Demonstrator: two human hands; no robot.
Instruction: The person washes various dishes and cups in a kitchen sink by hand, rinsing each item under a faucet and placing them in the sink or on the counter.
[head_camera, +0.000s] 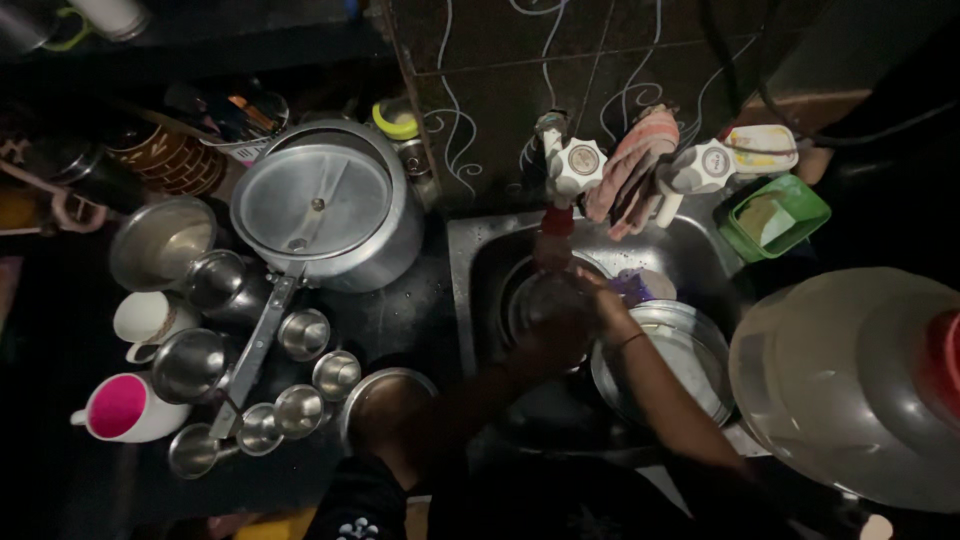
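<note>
In a dim steel sink (478, 262) both my hands work under the tap (570, 168). My left hand (548, 343) grips the near rim of a small steel bowl (545, 298). My right hand (600, 297) presses a purple scrubber (632, 288) against the same bowl's far side. A larger steel pan (680, 365) lies in the sink right of the bowl, under my right forearm.
Left of the sink, the dark counter holds a big lidded pressure cooker (325, 205), several small steel cups (305, 333), a white mug (148, 320) and a pink-lined mug (125, 408). A cloth (630, 165) hangs by the taps. A green soap tray (775, 215) and a large round vessel (850, 385) stand at right.
</note>
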